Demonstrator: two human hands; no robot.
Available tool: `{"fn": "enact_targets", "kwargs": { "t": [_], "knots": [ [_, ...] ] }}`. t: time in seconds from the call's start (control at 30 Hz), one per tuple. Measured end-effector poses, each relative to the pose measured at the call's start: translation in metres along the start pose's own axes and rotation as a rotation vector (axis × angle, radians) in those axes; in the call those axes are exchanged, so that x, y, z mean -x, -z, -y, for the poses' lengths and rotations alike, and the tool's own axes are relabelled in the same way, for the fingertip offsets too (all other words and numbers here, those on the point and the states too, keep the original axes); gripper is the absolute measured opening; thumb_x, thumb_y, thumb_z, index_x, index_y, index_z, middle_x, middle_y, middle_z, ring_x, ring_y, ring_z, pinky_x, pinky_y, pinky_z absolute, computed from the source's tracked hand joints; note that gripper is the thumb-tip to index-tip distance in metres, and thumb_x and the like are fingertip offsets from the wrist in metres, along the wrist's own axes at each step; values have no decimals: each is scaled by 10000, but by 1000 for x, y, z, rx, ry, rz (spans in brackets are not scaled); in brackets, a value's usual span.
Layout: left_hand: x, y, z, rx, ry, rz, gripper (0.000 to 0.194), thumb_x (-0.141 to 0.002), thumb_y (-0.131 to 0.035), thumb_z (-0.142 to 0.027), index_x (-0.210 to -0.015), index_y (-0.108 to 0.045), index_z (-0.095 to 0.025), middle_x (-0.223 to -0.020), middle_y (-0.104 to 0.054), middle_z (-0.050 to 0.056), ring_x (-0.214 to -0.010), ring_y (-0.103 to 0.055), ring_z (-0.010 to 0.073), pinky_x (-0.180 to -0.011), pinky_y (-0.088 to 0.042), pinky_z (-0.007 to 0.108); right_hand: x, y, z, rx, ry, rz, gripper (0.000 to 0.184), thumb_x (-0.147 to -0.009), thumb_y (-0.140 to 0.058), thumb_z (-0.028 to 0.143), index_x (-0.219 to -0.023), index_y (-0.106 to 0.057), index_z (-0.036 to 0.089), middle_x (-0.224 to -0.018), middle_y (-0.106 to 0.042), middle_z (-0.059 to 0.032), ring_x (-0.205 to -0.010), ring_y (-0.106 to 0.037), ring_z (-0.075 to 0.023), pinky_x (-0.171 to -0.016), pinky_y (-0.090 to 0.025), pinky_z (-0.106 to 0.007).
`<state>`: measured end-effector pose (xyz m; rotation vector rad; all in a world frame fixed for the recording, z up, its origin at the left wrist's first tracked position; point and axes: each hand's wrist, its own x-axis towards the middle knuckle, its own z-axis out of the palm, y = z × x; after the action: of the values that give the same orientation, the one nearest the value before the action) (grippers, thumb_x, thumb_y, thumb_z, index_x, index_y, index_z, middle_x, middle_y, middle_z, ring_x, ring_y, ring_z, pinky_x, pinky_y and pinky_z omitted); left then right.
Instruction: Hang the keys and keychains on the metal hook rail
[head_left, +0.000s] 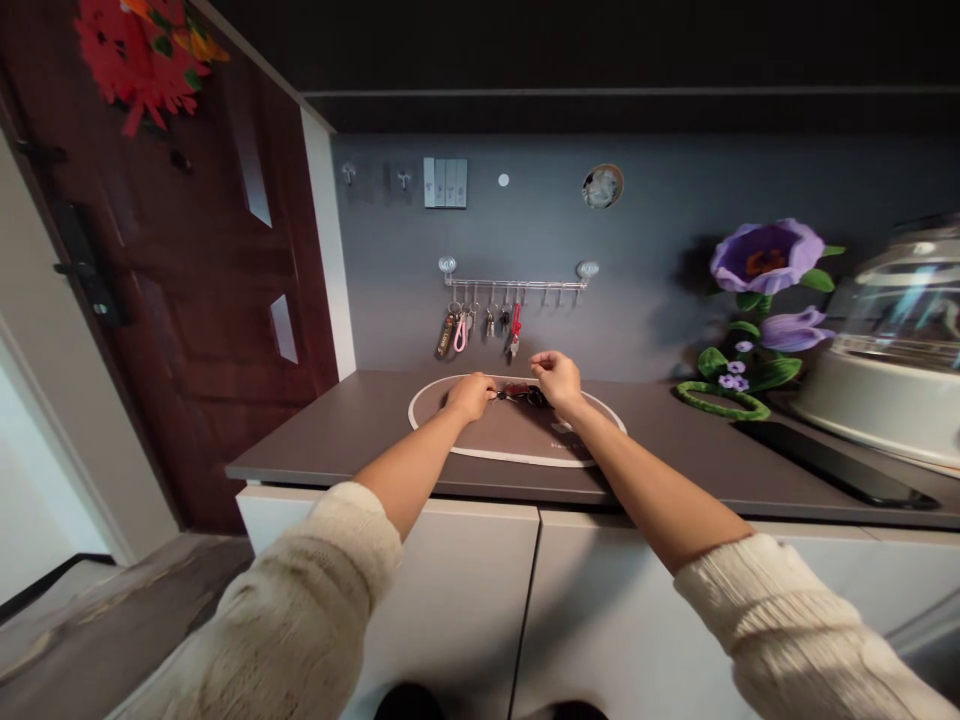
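Observation:
My left hand (471,398) rests low over the oval brown mat (517,445), its fingers closed at the near end of a bunch of keys (516,391). The bunch has dark and reddish-brown parts and lies on the mat between my hands. Just right of it, my right hand (559,380) is raised slightly, thumb and fingers curled together. What sits in that pinch, if anything, is too small to tell. Above both hands, a clear hook rail (517,285) carries several key sets, among them a pink loop (460,333) and a red strap (516,322).
Purple artificial flowers (766,258) stand on the right of the counter (660,455), near a black phone (832,465) and a clear-domed appliance (885,390). A switch panel (445,183) is on the back wall. At left is a dark red door (195,300).

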<state>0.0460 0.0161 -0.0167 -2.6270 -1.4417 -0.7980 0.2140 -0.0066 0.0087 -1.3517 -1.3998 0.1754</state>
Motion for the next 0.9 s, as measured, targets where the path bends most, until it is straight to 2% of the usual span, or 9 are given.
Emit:
{"fn": "enact_targets", "kwargs": {
  "t": [0.23,0.5,0.77,0.9],
  "knots": [
    [-5,-4,4,-39,-15,28,194,-817,-479,-246,-843,-665,-199,-899,-606,54,-840,-551,157,-731,-380,239,-8,0,-7,79,65,4,148,-688,-503,125,-773,-622,153,-776,-651,-34,-717,-576,-123,-742,-435,-260],
    [-1,-4,2,-3,-29,-75,205,-843,-420,-215,-852,-622,-180,-888,-574,58,-808,-533,158,-701,-375,252,-4,0,-5,172,104,53,165,-693,-490,86,-778,-616,151,-792,-653,-41,-729,-581,-124,-748,-437,-256],
    [6,2,-5,28,-70,-132,185,-844,-388,-158,-828,-572,-176,-865,-560,50,-791,-515,147,-701,-370,250,3,-2,1,193,155,187,155,-705,-533,111,-825,-615,163,-821,-657,-47,-764,-597,-135,-758,-440,-262],
    [4,2,-6,50,-65,-177,189,-844,-376,-142,-846,-562,-177,-882,-560,50,-816,-514,148,-730,-374,255,7,-2,5,150,172,299,134,-715,-559,159,-838,-612,168,-796,-662,-35,-740,-605,-131,-754,-444,-264]
  ]
}}
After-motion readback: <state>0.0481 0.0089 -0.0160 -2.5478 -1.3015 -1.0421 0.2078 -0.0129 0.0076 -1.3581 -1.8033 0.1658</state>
